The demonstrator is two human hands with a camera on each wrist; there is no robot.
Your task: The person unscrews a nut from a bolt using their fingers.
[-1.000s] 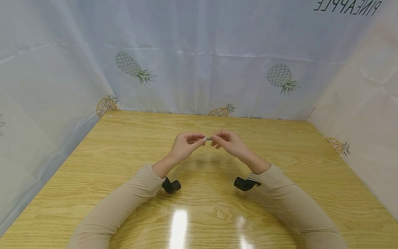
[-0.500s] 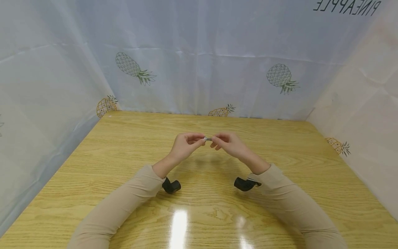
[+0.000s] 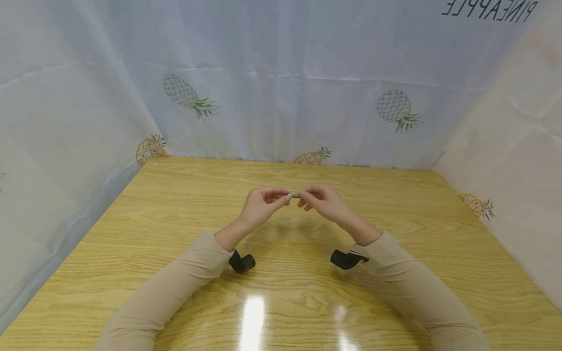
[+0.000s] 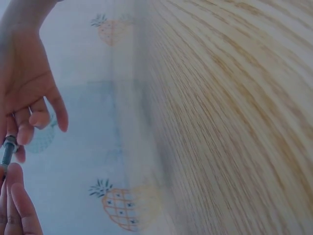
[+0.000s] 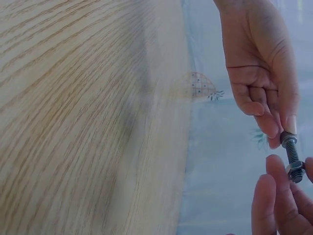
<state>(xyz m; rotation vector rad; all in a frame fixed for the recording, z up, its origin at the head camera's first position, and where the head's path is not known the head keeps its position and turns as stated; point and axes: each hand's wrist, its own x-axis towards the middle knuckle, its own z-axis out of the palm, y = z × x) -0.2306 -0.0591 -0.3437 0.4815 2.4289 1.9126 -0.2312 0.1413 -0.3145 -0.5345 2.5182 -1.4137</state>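
A metal bolt [image 3: 294,196] is held level between both hands above the table. My left hand [image 3: 261,204] pinches its head end between thumb and fingers, and the head is mostly covered. My right hand [image 3: 326,202] has thumb and fingers around the other end. In the right wrist view the bolt's threads [image 5: 292,151] are bare, and a hex nut [image 5: 294,170] sits near the tip, between the right fingertips. The tip shows just past the nut. The nut [image 4: 10,142] also appears at the left edge of the left wrist view.
The hands are over a wooden table [image 3: 290,302] with light glare near its front. White curtains with pineapple prints [image 3: 281,112] enclose its back and sides. A black piece [image 3: 242,263] hangs by the left cuff, and another black piece [image 3: 345,259] by the right cuff.
The right hand's fingers have shifted slightly down and back up at the nut end. The left hand and the bolt look still.
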